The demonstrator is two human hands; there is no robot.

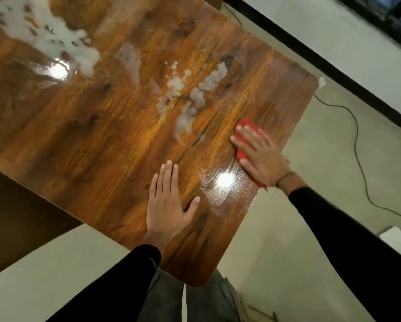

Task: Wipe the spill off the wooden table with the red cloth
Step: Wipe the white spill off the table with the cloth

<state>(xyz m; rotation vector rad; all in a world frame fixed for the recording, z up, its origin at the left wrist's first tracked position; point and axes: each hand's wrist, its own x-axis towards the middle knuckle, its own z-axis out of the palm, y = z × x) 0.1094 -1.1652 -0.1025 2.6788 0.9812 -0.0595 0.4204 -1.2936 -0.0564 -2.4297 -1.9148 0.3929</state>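
Fingers [248,133] of the right hand [261,156] lie spread and flat, pressing the red cloth [246,123] onto the wooden table [102,140] near its right edge, clear of the mess. White spill [190,101] sits just beyond the cloth, with a bigger patch [43,36] at the far left corner, so I judge most wiping remains. Beside it, the left hand [167,205] rests flat, fingers together, holding nothing.

The table [90,140] is glossy varnished wood with dark grain, mirroring lamp glare. The spill [190,101] looks milky and wet. The red cloth [248,126] is matt fabric.
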